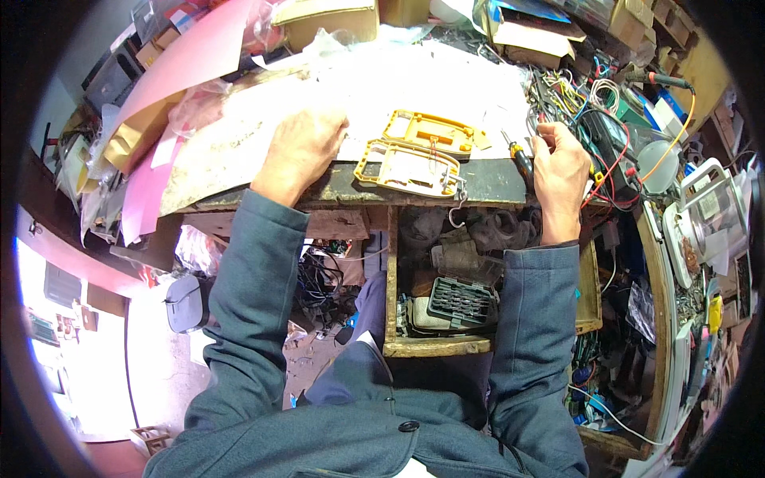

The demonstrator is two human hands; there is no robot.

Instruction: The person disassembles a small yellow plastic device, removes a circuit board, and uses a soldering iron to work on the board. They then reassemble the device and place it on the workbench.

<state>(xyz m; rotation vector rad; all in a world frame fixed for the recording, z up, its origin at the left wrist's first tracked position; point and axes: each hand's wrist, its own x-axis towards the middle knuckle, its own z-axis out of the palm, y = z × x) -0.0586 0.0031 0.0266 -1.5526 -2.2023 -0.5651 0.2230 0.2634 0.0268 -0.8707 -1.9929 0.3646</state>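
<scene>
Two halves of a yellow plastic casing lie side by side at the bench's front edge: the far half (430, 134) and the near half (410, 169). Thin wires run between them, and a pale looped wire (457, 215) hangs over the edge. To their left, my left hand (304, 147) is closed on the bright work surface, its fingertips turned away; anything in them is hidden. My right hand (559, 166) has its thumb and fingers drawn together, contents unclear. Right beside it is a screwdriver (521, 162) with a black and yellow handle, its tip pointing away.
Tangled wires (558, 92) and a soldering iron (657, 78) crowd the right side. Below the bench, an open wooden drawer (438, 347) holds a dark bit set (462, 303). Pink sheets (187, 60) lie left; cardboard boxes (327, 20) stand at the back.
</scene>
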